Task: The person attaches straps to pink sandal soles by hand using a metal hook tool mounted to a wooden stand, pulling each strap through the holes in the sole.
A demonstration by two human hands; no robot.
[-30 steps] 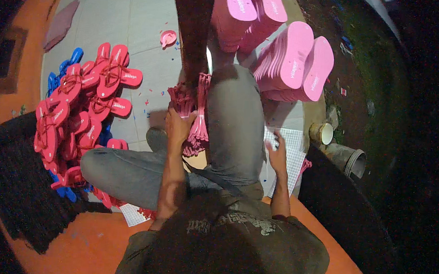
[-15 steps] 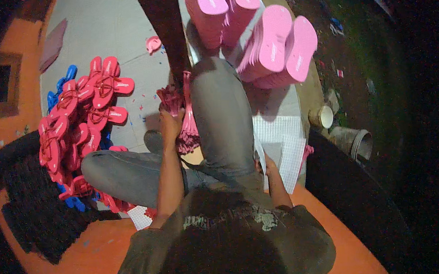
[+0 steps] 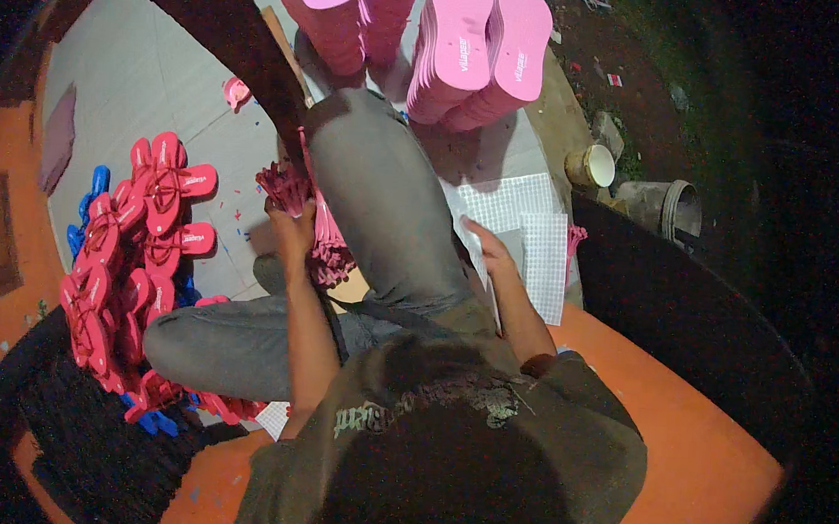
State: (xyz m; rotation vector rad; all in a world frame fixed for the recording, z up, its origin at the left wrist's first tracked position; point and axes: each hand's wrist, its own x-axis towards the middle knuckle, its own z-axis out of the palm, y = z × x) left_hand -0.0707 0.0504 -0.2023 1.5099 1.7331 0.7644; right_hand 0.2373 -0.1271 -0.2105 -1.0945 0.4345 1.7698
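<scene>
My left hand (image 3: 293, 230) is closed around a bundle of dark pink flip-flop straps (image 3: 285, 189), held upright beside my raised knee. Right by it, a longer bunch of pink straps (image 3: 329, 258) lies against the inside of my leg. On the other side of that leg, my right hand (image 3: 495, 253) grips the edge of a thin white sheet (image 3: 474, 244), its fingers partly hidden. Beneath and beside this hand are white sheets with a fine grid pattern (image 3: 543, 267).
Tall stacks of pink flip-flop soles (image 3: 454, 39) stand ahead. A heap of finished red flip-flops (image 3: 102, 248) lies at left, with blue ones (image 3: 95, 192) among them. A pink piece (image 3: 235, 92) rests on the tiles. A white tub (image 3: 592, 165) and a bucket (image 3: 670, 209) are at right.
My right hand has moved forward along my thigh, with the white sheet in it. My left hand keeps its hold on the straps. The whole view has shifted slightly.
</scene>
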